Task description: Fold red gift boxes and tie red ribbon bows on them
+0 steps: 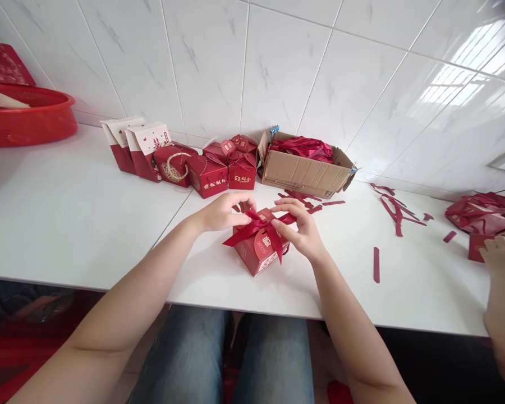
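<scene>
One ribbon bow (260, 224) tops a red box (249, 251) — left grip (221, 213) and right grip (304, 230) both pinch it.

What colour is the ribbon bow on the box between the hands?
The ribbon bow is deep red with a satin sheen, seen best in the head view.

Red gift box (247, 255) with pale lettering, crimson ribbon bow (260, 224). Brown carton (305, 173), white table (88, 219). Grey-veined white wall tiles (210, 62).
</scene>
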`<action>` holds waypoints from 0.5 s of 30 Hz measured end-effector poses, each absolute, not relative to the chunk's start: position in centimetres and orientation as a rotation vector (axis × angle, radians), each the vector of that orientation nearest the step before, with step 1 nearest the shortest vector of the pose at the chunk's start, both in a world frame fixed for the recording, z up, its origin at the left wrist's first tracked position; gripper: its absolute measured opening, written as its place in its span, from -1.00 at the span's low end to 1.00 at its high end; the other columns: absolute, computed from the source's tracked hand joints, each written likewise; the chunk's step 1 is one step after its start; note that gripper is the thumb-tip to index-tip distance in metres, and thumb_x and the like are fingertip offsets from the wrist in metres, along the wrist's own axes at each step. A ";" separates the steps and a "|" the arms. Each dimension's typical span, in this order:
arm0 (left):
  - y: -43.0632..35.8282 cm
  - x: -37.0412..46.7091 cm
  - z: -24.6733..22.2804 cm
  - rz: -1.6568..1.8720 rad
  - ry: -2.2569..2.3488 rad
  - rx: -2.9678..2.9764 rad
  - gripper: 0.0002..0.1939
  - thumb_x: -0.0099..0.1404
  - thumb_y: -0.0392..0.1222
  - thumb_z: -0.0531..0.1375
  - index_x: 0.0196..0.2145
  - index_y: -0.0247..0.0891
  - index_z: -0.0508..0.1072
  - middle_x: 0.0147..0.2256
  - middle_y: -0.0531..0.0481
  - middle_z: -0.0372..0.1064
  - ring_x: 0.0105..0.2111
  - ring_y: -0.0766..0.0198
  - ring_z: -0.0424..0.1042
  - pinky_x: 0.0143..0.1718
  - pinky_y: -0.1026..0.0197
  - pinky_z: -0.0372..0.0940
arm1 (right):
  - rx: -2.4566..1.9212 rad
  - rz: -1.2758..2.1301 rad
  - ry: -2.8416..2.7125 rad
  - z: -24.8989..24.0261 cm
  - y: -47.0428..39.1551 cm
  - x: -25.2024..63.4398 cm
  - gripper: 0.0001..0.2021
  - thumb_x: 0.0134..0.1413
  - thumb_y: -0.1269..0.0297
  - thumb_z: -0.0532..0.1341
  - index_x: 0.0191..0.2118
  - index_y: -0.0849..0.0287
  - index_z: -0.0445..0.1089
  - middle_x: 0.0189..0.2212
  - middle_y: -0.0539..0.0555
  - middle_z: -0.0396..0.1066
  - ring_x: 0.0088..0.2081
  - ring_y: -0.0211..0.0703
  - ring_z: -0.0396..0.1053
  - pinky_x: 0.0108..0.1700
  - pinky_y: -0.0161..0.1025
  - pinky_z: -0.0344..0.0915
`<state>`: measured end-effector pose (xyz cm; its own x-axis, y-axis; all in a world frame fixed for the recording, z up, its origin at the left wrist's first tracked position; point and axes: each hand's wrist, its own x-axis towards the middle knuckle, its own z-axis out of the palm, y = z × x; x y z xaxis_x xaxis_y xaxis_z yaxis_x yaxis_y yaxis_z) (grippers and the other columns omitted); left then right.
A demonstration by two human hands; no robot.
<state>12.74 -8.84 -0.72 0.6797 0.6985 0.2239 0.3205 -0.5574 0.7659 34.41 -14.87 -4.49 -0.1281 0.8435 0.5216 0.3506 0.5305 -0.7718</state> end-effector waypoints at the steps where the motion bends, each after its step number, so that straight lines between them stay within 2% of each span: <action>1: -8.9 12.9 -0.8 0.680 0.757 2.170 -0.87 0.03 -0.24 0.13 -0.40 -0.26 0.40 -0.33 0.00 0.40 -0.27 0.20 0.38 -0.19 0.13 0.27 | -1.027 0.578 -1.744 -4.5 -14.9 34.3 -0.81 0.03 0.14 0.30 -0.22 0.03 0.49 -0.05 0.11 0.34 0.08 -0.02 0.27 0.14 -0.02 0.19; 7: -9.2 13.2 -1.3 0.746 0.713 2.129 -0.88 0.09 -0.30 0.12 -0.37 -0.27 0.42 -0.37 0.00 0.40 -0.35 0.27 0.39 -0.33 0.24 0.32 | -1.069 0.602 -1.739 -4.8 -14.9 33.7 -0.87 0.01 0.18 0.32 -0.27 0.00 0.54 -0.06 0.11 0.36 0.08 -0.02 0.27 0.12 0.01 0.23; 15: -9.4 13.7 -1.9 0.840 0.692 2.192 -0.87 0.16 -0.30 0.11 -0.32 -0.27 0.43 -0.32 0.00 0.43 -0.33 0.29 0.40 -0.28 0.25 0.32 | -1.041 0.577 -1.713 -4.9 -15.0 33.3 -0.93 0.00 0.20 0.33 -0.36 0.02 0.54 -0.11 0.10 0.40 0.00 -0.02 0.33 0.07 0.01 0.26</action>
